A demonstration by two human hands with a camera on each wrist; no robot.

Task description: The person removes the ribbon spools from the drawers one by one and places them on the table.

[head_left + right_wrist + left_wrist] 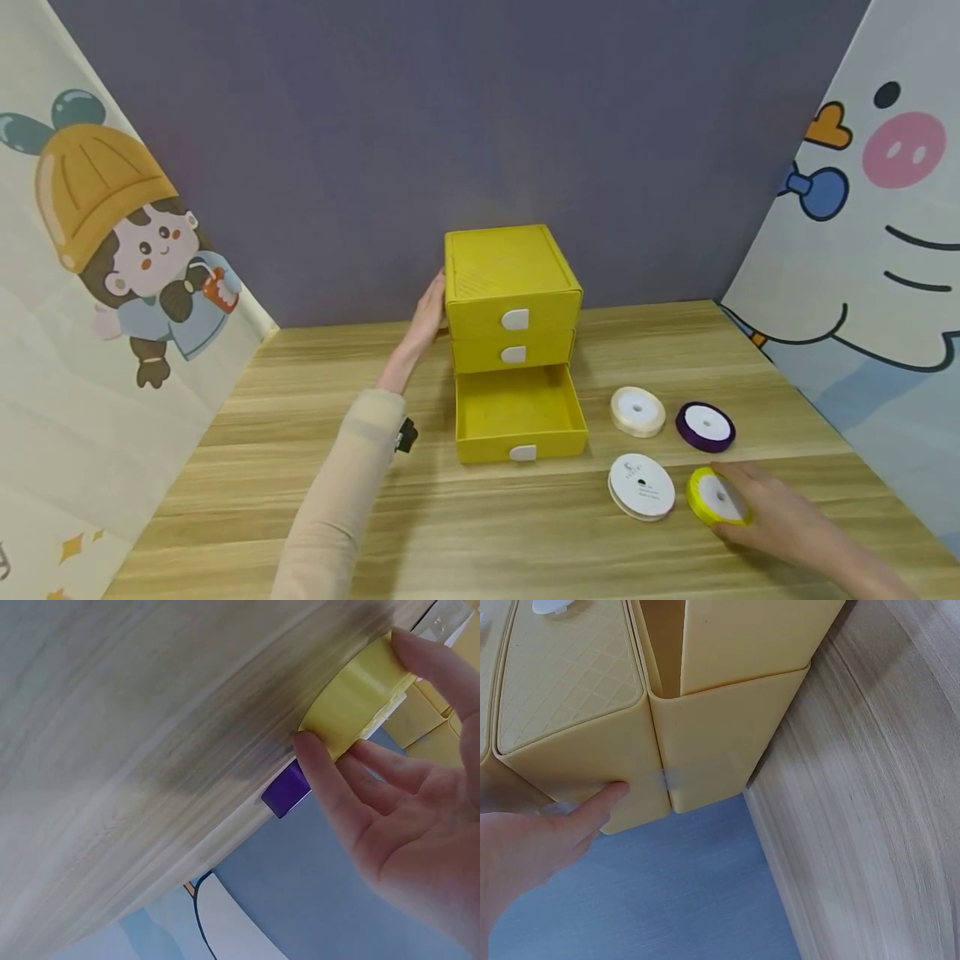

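A small yellow chest of drawers (513,260) stands at the back of the table, its bottom drawer (517,404) pulled out with nothing visible inside. Against the chest's left side rests my left hand (429,310); in the left wrist view that hand (544,840) touches the side wall with extended fingers. At the front right, my right hand (776,508) grips a yellow ribbon roll (705,497) by its edges. The right wrist view has this hand (405,772) pinching the yellow ribbon (352,694) between thumb and fingers, the roll close to or on the tabletop.
Beside the drawer lie a cream ribbon roll (637,412), a purple ribbon roll (705,427) and a white ribbon roll (641,487). A dark grey-blue panel (360,167) closes off the back of the wooden table (247,467), with printed panels on both sides.
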